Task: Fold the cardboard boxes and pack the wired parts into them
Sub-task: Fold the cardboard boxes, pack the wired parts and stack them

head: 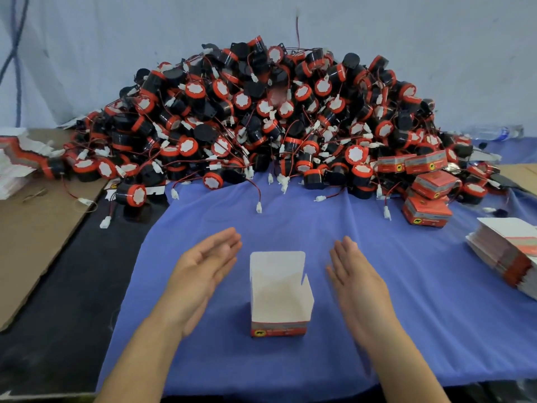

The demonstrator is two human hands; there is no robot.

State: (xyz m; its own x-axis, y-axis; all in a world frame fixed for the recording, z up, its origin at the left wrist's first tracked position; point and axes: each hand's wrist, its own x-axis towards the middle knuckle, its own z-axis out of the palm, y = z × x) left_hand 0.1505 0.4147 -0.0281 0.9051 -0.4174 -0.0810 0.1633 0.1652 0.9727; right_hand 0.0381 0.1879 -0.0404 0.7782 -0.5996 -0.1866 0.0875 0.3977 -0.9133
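Note:
A small folded cardboard box stands upright on the blue cloth, top flap open, white and empty inside, with a red printed front. My left hand hovers flat to its left, fingers apart, holding nothing. On the box's right, my right hand is likewise flat and empty. Neither hand touches the box. Behind, a large heap of black-and-red wired parts with white connectors fills the far side of the table.
Several closed red boxes lie at the heap's right edge. A stack of flat unfolded boxes sits at right, another stack at far left. Brown cardboard sheet covers the left; a plastic bottle lies at back right.

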